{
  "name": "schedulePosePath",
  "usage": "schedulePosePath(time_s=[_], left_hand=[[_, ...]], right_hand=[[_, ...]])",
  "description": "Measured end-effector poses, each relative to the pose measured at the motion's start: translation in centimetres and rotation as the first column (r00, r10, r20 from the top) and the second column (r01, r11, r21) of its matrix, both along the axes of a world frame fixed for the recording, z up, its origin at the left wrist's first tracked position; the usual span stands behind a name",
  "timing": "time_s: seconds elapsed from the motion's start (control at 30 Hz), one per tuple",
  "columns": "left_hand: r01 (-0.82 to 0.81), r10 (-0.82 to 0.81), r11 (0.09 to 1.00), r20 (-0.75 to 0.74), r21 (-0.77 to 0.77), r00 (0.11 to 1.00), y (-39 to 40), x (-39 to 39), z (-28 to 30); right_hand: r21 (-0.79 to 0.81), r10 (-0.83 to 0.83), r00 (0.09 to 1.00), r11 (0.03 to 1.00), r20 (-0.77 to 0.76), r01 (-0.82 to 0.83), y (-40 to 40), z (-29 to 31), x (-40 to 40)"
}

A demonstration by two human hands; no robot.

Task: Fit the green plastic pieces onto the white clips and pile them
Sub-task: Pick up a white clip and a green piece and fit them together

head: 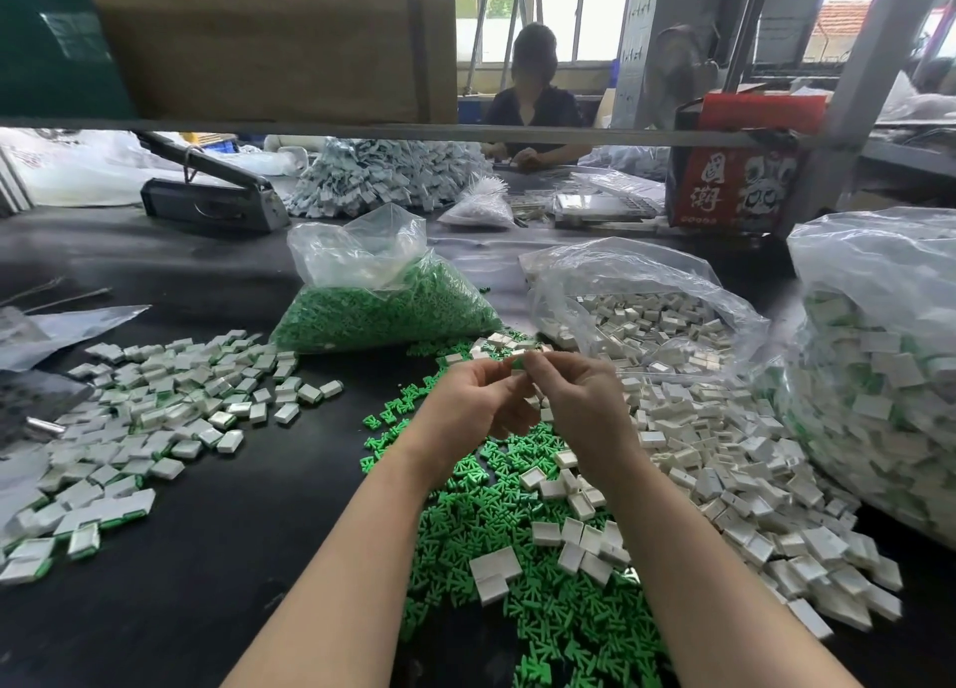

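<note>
Assembly in hand above the counter [217, 558]. The left hand [473, 403] and right hand [579, 398] meet, fingers [538, 364] pinching one green piece [519, 362] against a white clip [517, 373], mostly hidden. Likely faults: a skewed push leaves the piece half seated, or it slips into the loose green pieces [517, 558] at 6 o'clock. Finished pile [145, 413] lies at 9 o'clock.

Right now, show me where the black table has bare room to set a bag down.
Two bare patches on the black table. One runs beside the left forearm, between the finished pile and the loose green pieces. The other lies farther back on the left, between that pile and the grey press. The right is crowded: loose white clips and bags.
</note>
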State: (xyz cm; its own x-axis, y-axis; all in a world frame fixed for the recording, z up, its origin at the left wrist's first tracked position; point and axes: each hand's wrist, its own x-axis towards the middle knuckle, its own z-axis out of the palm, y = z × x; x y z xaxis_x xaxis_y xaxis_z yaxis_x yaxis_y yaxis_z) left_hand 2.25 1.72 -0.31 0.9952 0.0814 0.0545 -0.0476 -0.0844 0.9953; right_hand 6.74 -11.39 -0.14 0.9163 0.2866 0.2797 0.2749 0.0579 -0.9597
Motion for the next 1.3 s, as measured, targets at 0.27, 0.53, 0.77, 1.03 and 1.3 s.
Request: schedulePosePath(time_s=[0.27, 0.53, 0.77, 1.03, 1.3], left_hand=[[-0.018, -0.004, 0.980, 0.108, 0.200, 0.994, 0.1, -0.3, 0.3], [-0.082, -0.023, 0.895, 0.228, 0.439, 0.973, 0.4, 0.0, -0.7], [-0.096, -0.037, 0.870, 0.257, 0.484, 0.966, 0.3, -0.3, -0.4], [-0.083, -0.034, 0.887, 0.243, 0.455, 0.969, -0.3, -0.1, -1.0], [-0.055, -0.057, 0.906, 0.251, 0.419, 0.966, -0.4, -0.4, -0.7]], right_hand=[[-0.009, 0.058, 0.998, 0.998, 0.008, -0.058, -0.3, 0.0, 0.3], [-0.191, -0.006, 0.994, 0.981, 0.111, 0.028, -0.7, 0.5, 0.4], [-0.322, 0.036, 0.981, 0.946, 0.188, 0.027, -0.9, 0.4, 0.6], [-0.419, 0.059, 0.969, 0.907, 0.238, 0.048, -1.1, 0.0, 0.7], [-0.471, 0.106, 0.968, 0.882, 0.225, 0.013, -0.9, 0.0, 0.6]])
